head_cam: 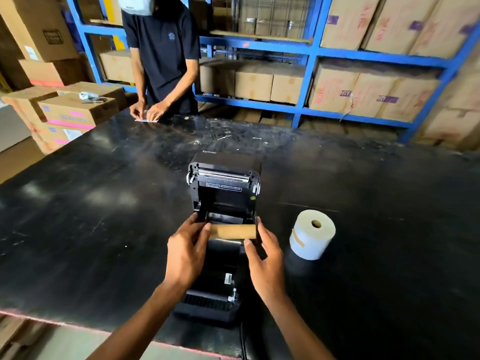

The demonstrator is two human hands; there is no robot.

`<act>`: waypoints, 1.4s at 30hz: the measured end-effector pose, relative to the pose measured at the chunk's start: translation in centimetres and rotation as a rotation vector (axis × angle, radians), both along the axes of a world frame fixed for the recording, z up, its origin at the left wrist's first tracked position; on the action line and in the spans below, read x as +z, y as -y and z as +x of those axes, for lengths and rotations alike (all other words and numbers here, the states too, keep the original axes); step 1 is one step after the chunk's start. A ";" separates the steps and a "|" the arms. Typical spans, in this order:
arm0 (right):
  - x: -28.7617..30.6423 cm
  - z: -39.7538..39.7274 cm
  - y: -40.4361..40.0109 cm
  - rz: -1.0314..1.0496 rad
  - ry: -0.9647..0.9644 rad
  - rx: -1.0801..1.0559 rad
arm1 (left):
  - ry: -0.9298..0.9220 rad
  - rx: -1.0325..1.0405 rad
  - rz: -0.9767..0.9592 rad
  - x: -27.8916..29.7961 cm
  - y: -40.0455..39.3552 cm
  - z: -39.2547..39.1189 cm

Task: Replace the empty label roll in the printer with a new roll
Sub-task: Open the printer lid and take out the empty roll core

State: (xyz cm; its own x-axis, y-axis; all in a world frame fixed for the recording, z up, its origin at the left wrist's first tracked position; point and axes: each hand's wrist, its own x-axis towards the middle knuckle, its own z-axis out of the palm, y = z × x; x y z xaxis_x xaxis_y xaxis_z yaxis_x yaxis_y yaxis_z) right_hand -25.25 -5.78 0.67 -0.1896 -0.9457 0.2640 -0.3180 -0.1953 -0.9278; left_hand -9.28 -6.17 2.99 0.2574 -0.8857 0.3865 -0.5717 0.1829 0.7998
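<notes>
A black label printer (223, 193) stands on the black table (104, 216) with its lid swung open away from me. An empty brown cardboard core (232, 231) lies crosswise over the open roll bay. My left hand (185, 253) pinches the core's left end with thumb and fingers. My right hand (263, 258) holds the core's right end from the other side. A full white label roll (311, 235) stands on end on the table, just right of the printer, untouched.
Across the table a person in a dark shirt (162, 55) handles a white slip (146, 119) at the far edge. Cardboard boxes (72, 110) are stacked at the left. Blue shelving (309, 63) full of cartons lines the back. A black cable (242, 341) runs off the near edge.
</notes>
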 end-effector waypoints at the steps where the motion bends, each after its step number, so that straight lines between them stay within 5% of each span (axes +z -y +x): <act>1: 0.1 -0.5 -0.5 -0.010 0.054 -0.034 | -0.032 -0.031 -0.006 0.1 -0.4 -0.8; 15: -3.0 -17.3 -5.4 0.268 0.545 -0.470 | -0.246 -0.420 0.304 -4.1 0.6 -15.8; 22: -4.9 -25.3 -4.9 0.361 0.547 -0.502 | 0.374 -0.505 0.383 -9.5 4.0 -18.8; 28: -7.3 -25.9 -5.0 0.482 0.482 -0.374 | 0.552 -0.554 0.357 -11.6 4.5 -20.9; 32: -8.0 -25.4 -4.7 0.528 0.463 -0.329 | 0.466 -0.502 0.347 -12.4 3.9 -21.0; 36: -8.5 -24.2 -3.5 0.522 0.447 -0.299 | 0.055 -0.494 0.470 -10.2 2.1 -22.1; 42: -7.7 -24.6 -2.0 0.474 0.410 -0.290 | 0.052 -0.529 0.552 -9.0 0.7 -18.5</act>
